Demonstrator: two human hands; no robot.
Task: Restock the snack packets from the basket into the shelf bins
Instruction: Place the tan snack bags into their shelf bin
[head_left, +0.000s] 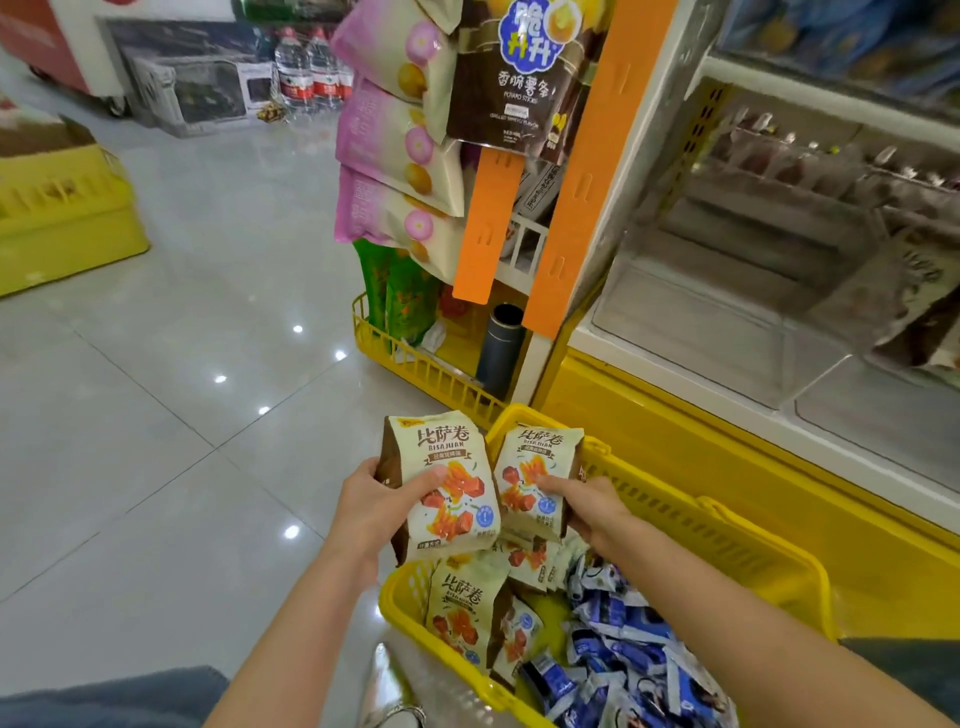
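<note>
My left hand (376, 501) grips a cream and brown snack packet (447, 462) with red pictures, held above the near left corner of the yellow basket (727, 525). My right hand (592, 504) grips a second packet of the same kind (540, 457) just to its right. More of these packets (465, 608) lie in the basket's left half. Several small blue and white packets (623, 644) fill its right half. Clear shelf bins (727, 332) stand to the upper right, above a yellow base.
Orange strips (576, 171) on the shelf end carry hanging snack bags (400, 135). Below them a yellow wire rack (431, 364) holds green bags and a dark cylinder (501, 348). A yellow crate (62, 223) stands at the far left on the grey tiled floor. Water bottles (311, 67) stand in the background.
</note>
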